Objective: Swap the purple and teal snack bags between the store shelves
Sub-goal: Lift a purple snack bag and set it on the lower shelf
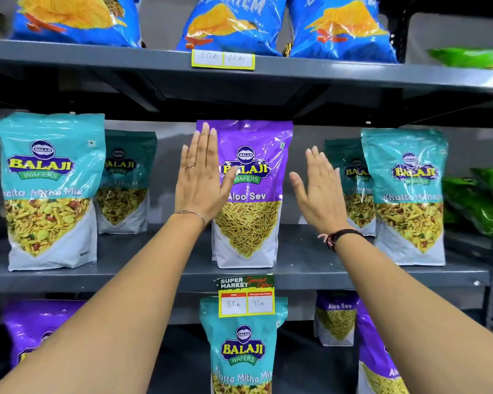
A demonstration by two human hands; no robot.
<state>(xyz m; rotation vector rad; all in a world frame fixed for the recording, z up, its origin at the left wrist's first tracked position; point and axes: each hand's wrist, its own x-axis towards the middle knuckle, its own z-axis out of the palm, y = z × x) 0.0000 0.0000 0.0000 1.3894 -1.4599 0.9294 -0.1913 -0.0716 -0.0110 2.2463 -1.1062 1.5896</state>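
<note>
Both forearms stretch up from the bottom corners, so they're the closest thing to the lens. Left hand (198, 177) sits flat in front of the left side of the purple Aloo Sev bag (246, 194), fingers straight and together, thumb across the front, and it looks like it's touching the bag, though I can't say for sure. Right hand (318, 191) hangs just beside the bag's right side, fingers spread a little, not touching. Neither hand is actually holding anything.

So where's the swap at? The purple bag stands upright mid-way along the middle shelf (154, 275), close to its front edge, with teal Khatta Mitha bags on both sides of it: a front one near the left end (50, 191), a front one near the right end (407, 194), plus a darker one behind each. Down on the lower shelf, a teal bag (244, 348) stands right under the price tag (246, 297), with purple bags to the left (37, 331) and right (336, 317).

My guess: each row has one odd-colored bag in the middle, so either the two middle bags are already swapped, or they're the mismatched pair yet to be fixed. Can't tell which.
</note>
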